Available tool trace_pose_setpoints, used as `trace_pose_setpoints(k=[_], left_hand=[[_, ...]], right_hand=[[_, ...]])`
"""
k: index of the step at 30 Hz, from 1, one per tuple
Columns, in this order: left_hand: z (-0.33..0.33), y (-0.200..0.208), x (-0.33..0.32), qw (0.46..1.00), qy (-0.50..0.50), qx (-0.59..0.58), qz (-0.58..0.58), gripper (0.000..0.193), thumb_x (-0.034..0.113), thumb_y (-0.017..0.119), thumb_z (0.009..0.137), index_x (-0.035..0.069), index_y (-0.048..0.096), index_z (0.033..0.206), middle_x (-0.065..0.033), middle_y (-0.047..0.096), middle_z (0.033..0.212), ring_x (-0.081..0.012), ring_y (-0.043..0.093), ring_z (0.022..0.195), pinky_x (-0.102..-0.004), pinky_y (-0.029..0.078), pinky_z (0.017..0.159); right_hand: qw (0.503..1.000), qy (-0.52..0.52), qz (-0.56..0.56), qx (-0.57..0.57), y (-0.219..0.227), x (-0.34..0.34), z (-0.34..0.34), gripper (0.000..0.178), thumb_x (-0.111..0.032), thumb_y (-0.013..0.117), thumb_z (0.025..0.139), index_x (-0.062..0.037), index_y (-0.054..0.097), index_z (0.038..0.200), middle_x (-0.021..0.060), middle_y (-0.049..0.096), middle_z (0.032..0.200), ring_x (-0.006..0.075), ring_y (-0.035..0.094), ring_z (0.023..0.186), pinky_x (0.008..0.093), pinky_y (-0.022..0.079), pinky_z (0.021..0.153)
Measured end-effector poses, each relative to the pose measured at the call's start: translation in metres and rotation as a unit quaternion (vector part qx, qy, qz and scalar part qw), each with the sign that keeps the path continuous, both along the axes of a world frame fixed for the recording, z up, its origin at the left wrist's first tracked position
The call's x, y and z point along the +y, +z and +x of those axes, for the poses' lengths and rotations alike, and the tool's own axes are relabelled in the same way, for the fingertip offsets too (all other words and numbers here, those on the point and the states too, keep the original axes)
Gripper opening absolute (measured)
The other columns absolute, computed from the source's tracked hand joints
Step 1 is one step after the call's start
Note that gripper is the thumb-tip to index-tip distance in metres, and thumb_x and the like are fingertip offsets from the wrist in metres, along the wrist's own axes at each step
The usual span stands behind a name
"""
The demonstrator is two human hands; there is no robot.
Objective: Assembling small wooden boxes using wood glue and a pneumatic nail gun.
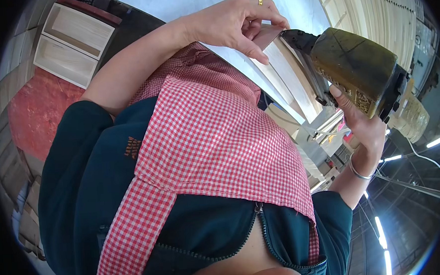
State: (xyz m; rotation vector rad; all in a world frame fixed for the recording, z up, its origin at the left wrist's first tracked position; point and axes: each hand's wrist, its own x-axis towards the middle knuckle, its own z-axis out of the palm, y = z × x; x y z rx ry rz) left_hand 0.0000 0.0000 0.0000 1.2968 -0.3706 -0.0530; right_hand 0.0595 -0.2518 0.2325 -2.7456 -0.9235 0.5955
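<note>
While right hand (361,125) grips nail gun (356,70), nose leftward toward wood strip (267,35), left fingers (246,29) pinching it.

Woodworking workshop, stacked pale wooden panels (373,15), unfinished drawer boxes (73,40), pneumatic nail gun (358,73)

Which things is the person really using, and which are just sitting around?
In use:
- left hand pinching a thin wooden piece
- right hand gripping a yellowish nail gun, its nose at that piece
- pale wooden boards beneath

Just around:
- light wooden drawer boxes
- red floor patch
- stacked wooden panels
</note>
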Motion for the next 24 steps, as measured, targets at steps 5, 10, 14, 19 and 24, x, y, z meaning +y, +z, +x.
trace_pose_setpoints(k=[5,10,14,19,24], left_hand=[[0.003,0.000,0.002,1.000,0.001,-0.005,-0.006,0.061,0.004,0.092,0.066,0.013,0.072,0.123,-0.0007,0.061,0.108,-0.0111,0.048,0.067,-0.0178,0.048,0.062],[0.002,0.000,0.002,1.000,-0.005,0.001,-0.009,0.060,0.004,0.092,0.066,0.013,0.072,0.122,-0.0005,0.061,0.107,-0.0111,0.048,0.067,-0.0178,0.048,0.062],[0.002,-0.005,0.000,1.000,0.003,-0.011,-0.001,0.060,0.004,0.091,0.067,0.014,0.072,0.122,-0.0005,0.061,0.109,-0.0115,0.048,0.066,-0.0177,0.048,0.062],[0.002,-0.002,-0.001,1.000,0.012,-0.028,0.007,0.063,0.004,0.091,0.068,0.014,0.070,0.127,-0.0020,0.062,0.107,-0.0119,0.048,0.065,-0.0186,0.049,0.061],[-0.005,0.000,0.000,0.999,-0.014,0.041,0.007,0.068,0.004,0.091,0.069,0.015,0.067,0.131,-0.0040,0.064,0.105,-0.0121,0.048,0.063,-0.0196,0.049,0.061]], right_hand=[[1.000,-0.002,-0.001,-0.028,-0.004,-0.002,0.001,0.046,-0.013,0.091,0.075,0.0016,0.067,0.111,0.0157,0.075,0.099,0.0274,0.075,0.083,0.0305,0.060,0.060],[0.999,0.018,0.003,-0.033,-0.001,0.000,0.000,0.049,-0.013,0.091,0.073,0.0022,0.066,0.112,0.0155,0.075,0.099,0.0272,0.075,0.082,0.0309,0.060,0.061],[0.998,-0.010,-0.046,-0.029,0.002,0.008,-0.004,0.053,-0.015,0.093,0.072,0.0025,0.065,0.114,0.0161,0.074,0.103,0.0273,0.075,0.084,0.0306,0.060,0.060],[0.985,0.128,0.014,-0.118,-0.002,-0.006,-0.008,0.034,-0.020,0.084,0.086,0.0027,0.070,0.108,0.0086,0.077,0.097,0.0167,0.071,0.071,0.0260,0.054,0.056],[0.998,-0.057,-0.011,-0.011,0.009,0.000,-0.030,0.035,-0.017,0.085,0.085,0.0033,0.071,0.110,0.0092,0.077,0.097,0.0179,0.073,0.074,0.0263,0.057,0.058]])
